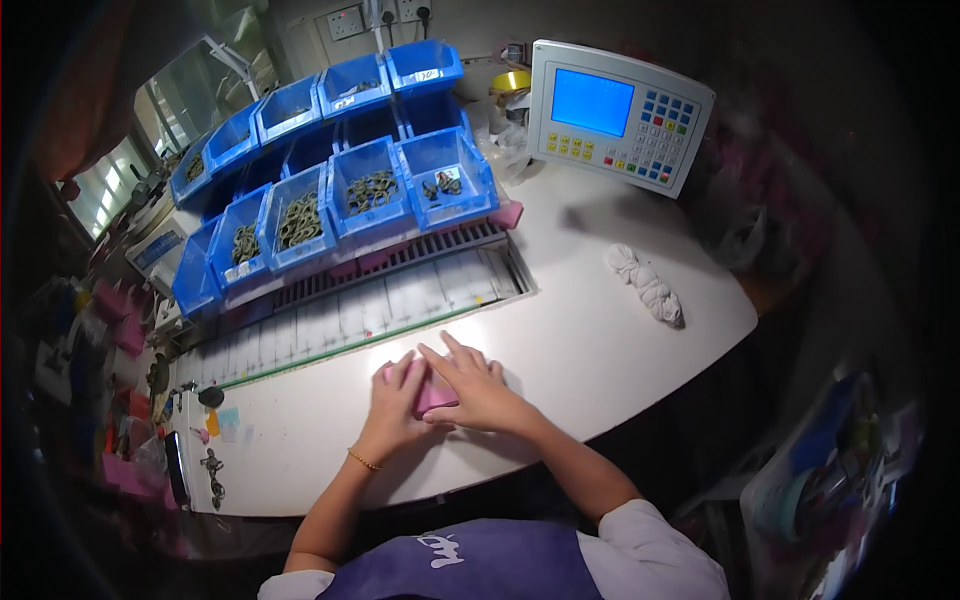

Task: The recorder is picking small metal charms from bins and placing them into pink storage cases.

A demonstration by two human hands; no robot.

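Two hands close in over a pink piece (437, 394) on the white table (575, 365).

The left hand (396, 408) lays slightly spread fingers over it, while the right hand (488, 396) comes across from four o'clock, its fingers a little apart and its thumb by the near edge, perhaps to keep it flat; with the fingers overlapping, I can't tell whether either one pinches or merely presses. From the hands, blue bins (447, 205) stand at eleven o'clock, tilted forward, presumably for easy picking; a keypad console (620, 115) faces in from one o'clock, and a twisted white cloth (648, 287) lies at two.
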